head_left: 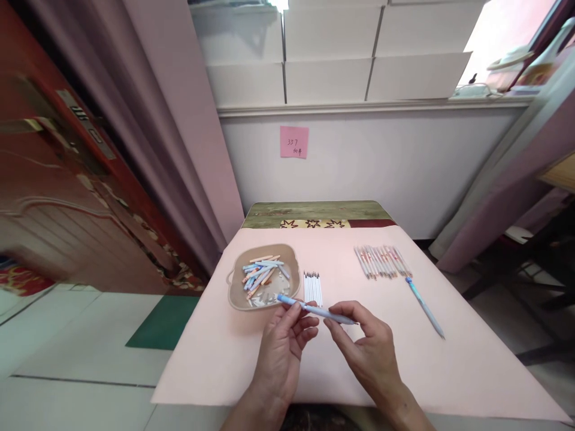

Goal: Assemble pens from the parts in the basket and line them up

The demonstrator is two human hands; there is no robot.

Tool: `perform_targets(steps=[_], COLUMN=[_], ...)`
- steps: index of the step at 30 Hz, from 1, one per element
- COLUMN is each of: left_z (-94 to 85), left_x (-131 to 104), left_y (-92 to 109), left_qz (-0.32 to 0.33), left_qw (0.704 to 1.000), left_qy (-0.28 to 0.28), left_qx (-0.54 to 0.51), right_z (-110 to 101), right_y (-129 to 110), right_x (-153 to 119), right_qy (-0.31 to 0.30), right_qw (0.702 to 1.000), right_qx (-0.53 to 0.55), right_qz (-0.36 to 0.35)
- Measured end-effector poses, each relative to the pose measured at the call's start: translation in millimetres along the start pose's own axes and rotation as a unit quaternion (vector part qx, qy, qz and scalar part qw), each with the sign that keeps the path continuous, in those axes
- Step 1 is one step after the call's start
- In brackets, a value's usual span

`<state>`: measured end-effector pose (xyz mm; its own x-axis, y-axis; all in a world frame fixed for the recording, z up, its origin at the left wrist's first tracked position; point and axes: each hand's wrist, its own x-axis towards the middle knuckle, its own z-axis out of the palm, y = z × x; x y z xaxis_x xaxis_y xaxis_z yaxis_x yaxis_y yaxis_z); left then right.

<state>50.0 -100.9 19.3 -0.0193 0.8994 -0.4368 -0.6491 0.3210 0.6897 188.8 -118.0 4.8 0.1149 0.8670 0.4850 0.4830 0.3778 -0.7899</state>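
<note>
My left hand (285, 341) pinches the blue cap end of a light blue pen (321, 312), and my right hand (363, 338) grips it near its tip. The pen lies nearly level above the pink table cover. Behind my left hand stands a beige basket (232, 293) holding several blue and orange pen parts (265, 272) and small white pieces (269, 296). Several white refills (313, 290) with dark tips lie side by side just beyond the pen. To the right, a single blue pen (424, 308) lies slanted below a row of several pens (381, 262).
The pink cover (215, 359) lies over a table whose green patterned end (314, 211) shows at the back. A pink note (294, 142) is on the wall behind. A red door (67, 179) stands at the left, and a purple curtain hangs beside it.
</note>
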Motion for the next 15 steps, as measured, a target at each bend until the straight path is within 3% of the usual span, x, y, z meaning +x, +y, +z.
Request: perform_targets(steps=[15], left_z=[-2.5], left_x=[0.3], left_y=[-2.6], left_qz=[-0.009], left_qw=[1.000], left_qy=[-0.016], left_qx=[-0.010], right_z=[6.9], right_y=[3.2], right_x=[-3.4], right_qy=[0.012], right_qw=[1.000], right_qx=[-0.014], right_qz=[-0.012])
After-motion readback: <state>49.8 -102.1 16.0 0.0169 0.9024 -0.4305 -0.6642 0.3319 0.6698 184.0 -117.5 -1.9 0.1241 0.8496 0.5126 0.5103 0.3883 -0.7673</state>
